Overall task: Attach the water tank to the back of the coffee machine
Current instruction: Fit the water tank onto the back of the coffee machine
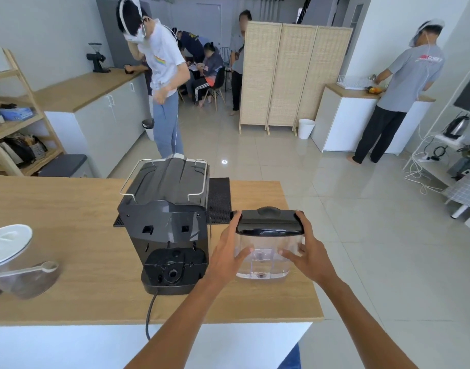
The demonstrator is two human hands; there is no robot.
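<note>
A clear plastic water tank (266,258) with a black lid stands upright on the wooden table (76,241), to the right of the black coffee machine (166,225). The machine's back faces me, with its empty rear base plate showing and its power cord hanging over the near edge. My left hand (227,253) clasps the tank's left side, thumb up by the lid. My right hand (307,251) clasps its right side, thumb on the lid's right end. The tank's bottom looks to be resting on the table.
A black rubber mat (219,199) lies behind the machine. A white-lidded jar (7,247) and a measuring scoop (26,271) sit at the table's left. The table's right edge (304,251) is just right of the tank. Several people stand farther off in the room.
</note>
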